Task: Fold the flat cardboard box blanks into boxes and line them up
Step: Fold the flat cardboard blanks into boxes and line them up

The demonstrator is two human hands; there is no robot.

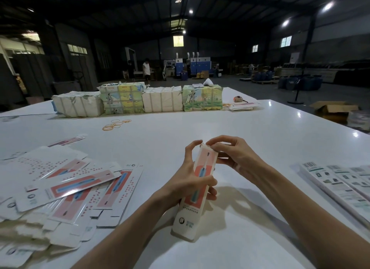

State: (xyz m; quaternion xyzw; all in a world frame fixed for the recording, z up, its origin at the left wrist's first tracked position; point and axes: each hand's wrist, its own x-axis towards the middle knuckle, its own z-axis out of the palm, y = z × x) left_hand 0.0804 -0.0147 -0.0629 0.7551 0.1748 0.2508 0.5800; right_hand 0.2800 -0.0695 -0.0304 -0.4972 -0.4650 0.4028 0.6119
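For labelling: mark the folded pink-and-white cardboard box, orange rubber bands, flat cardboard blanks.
folded pink-and-white cardboard box [189,212], head view, lower face.
orange rubber bands [109,127], head view, clustered loops.
flat cardboard blanks [76,185], head view, top blank's pink panel.

head view | wide-angle | faces forward and down | close over table | hall beyond
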